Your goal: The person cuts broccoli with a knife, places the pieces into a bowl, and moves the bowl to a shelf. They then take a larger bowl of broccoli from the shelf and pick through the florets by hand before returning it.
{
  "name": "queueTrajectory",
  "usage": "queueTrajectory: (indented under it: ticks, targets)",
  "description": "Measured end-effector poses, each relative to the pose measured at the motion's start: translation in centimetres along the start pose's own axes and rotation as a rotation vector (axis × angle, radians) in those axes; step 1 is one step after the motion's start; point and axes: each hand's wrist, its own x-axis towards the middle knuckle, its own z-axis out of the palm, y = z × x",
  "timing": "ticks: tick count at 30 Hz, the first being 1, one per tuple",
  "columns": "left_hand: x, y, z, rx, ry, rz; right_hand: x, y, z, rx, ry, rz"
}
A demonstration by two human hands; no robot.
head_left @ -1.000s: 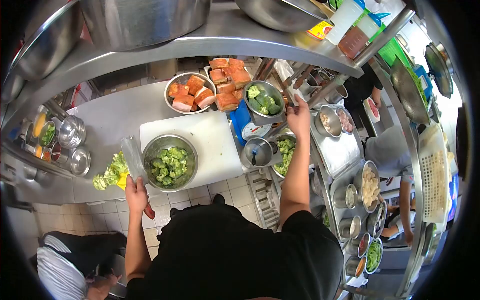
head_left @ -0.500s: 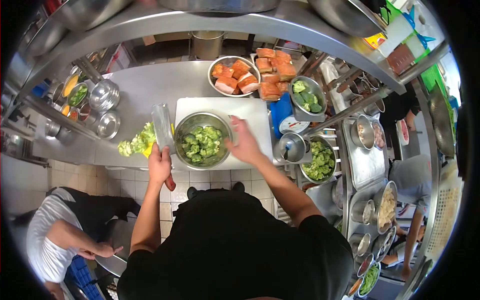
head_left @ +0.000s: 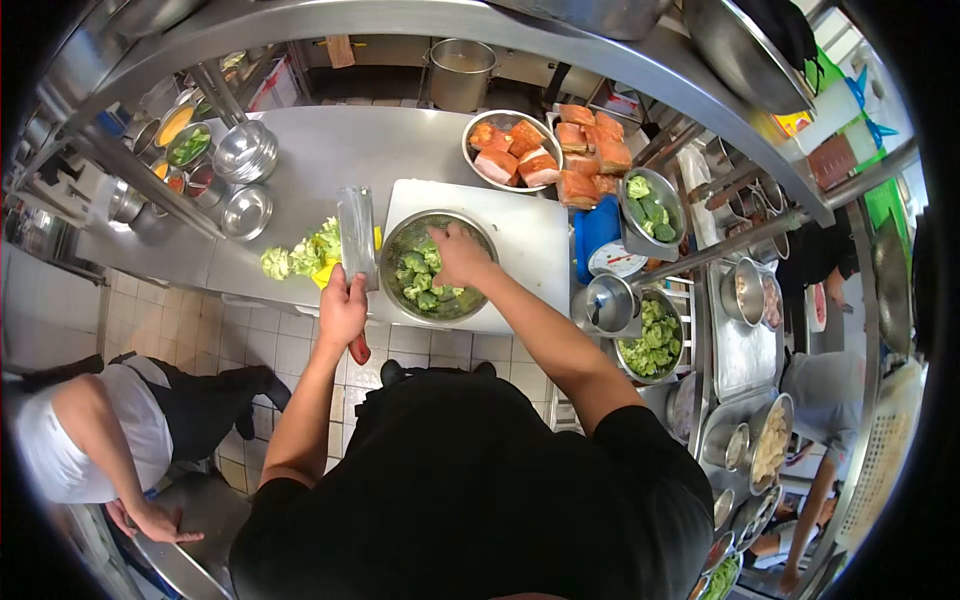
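Note:
A cleaver point(head_left: 356, 235) with a red handle is gripped in my left hand point(head_left: 343, 305), its wide blade pointing away from me, left of the cutting board. Inside a perforated metal bowl point(head_left: 403, 230) lie cut broccoli florets point(head_left: 418, 272). My right hand point(head_left: 462, 257) reaches over the bowl's right side, fingers apart and touching or just above the florets; its fingertips are partly hidden. The bowl rests on a white cutting board point(head_left: 535, 235). Left of the blade is a heap of broccoli trimmings point(head_left: 305, 252) with something yellow point(head_left: 324, 275) beneath.
Beyond the board stand a bowl of meat chunks point(head_left: 515, 150) and stacked meat pieces point(head_left: 595, 150). At right are a blue scale point(head_left: 598, 235), a metal pot point(head_left: 608, 302) and a broccoli bowl point(head_left: 650, 335). A metal shelf point(head_left: 420, 35) crosses overhead. A person point(head_left: 110, 420) is at lower left.
My right hand has moved from beside the bowl's right rim into the bowl over the florets. The left hand still holds the cleaver. The whole view has shifted slightly.

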Motion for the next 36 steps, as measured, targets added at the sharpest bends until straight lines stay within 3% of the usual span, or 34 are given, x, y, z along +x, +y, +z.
queueTrajectory:
  ticks: [4,7,10,16,18,24,27,29,32,36]
  targets:
    - [0.0,0.1,0.3,0.000,0.005,-0.002,2.5,-0.5,4.5,-0.135,0.170,-0.278]
    - [0.4,0.8,0.6,0.004,0.007,-0.031,4.0,0.1,5.2,-0.197,-0.024,-0.303]
    - [0.2,1.2,0.7,0.013,0.005,-0.031,3.2,0.3,3.9,-0.056,0.101,-0.244]
    - [0.0,-0.8,1.2,-0.038,0.007,0.049,0.8,1.6,0.2,0.510,0.118,-0.127]
    - [-0.2,-0.2,1.4,-0.096,-0.023,-0.032,-0.3,1.2,-0.9,0.688,0.103,-0.086]
    - [0.1,1.6,2.7,-0.084,-0.107,-0.108,0.2,2.5,1.0,1.622,0.073,0.206]
    - [0.1,1.8,3.5,-0.075,-0.119,-0.034,-0.2,3.3,1.0,1.799,-0.072,0.232]
    - [0.4,0.6,4.2,-0.050,-0.090,0.081,-1.1,2.8,0.4,1.830,-0.060,0.285]
    - [-0.4,2.1,4.4,-0.016,-0.146,-0.037,-2.3,1.4,-0.3,1.903,-0.012,0.292]
    - [-0.5,1.4,4.8,0.061,-0.160,-0.014,-2.2,2.6,1.7,1.862,0.082,0.173]
